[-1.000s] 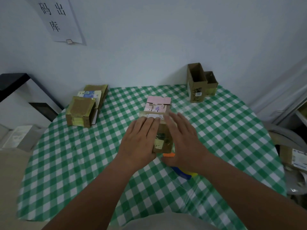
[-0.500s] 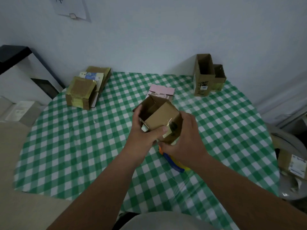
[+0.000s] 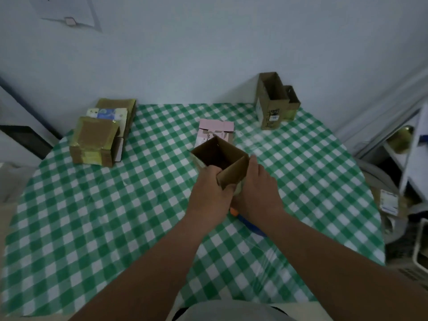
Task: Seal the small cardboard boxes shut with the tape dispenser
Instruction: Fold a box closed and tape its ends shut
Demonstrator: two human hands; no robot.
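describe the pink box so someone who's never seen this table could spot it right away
Start at the green checked table and find the open brown box that both hands hold near its middle. Just beyond it, toward the wall, the pink box lies flat on the cloth. It is the only pink one; the other boxes on the table are brown cardboard.

tape dispenser [image 3: 251,224] mostly hidden (under hands [image 3: 234,193]), wall paper [image 3: 67,12] cropped
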